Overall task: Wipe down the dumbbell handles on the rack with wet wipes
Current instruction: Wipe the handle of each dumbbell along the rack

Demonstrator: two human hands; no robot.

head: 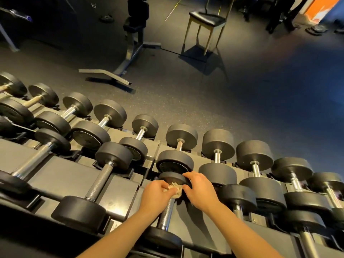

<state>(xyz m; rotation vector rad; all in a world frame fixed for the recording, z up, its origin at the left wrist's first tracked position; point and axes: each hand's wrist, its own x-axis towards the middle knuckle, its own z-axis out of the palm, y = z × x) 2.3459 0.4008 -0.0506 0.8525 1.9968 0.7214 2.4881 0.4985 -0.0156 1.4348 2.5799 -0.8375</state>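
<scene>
Fingers of our left hand are curled round a crumpled wet wipe, pressing it against the top end of a knurled handle low in the centre of the frame. Our right hand, just to the right of it, arches its fingers and thumb over the far head of the same dumbbell, and seems to steady it on the rack.

We judge this handle to be mid-wipe: the wipe sits at its upper end, and the steel below it down to the near head is bare. We cannot tell which other handles are already clean, since none shows wetness or streaks. The neighbouring handle at lower left, the lower-tier ones running to the lower right, and the whole upper row across the middle of the frame may all be left to do, so we take the job to be far from finished.
</scene>
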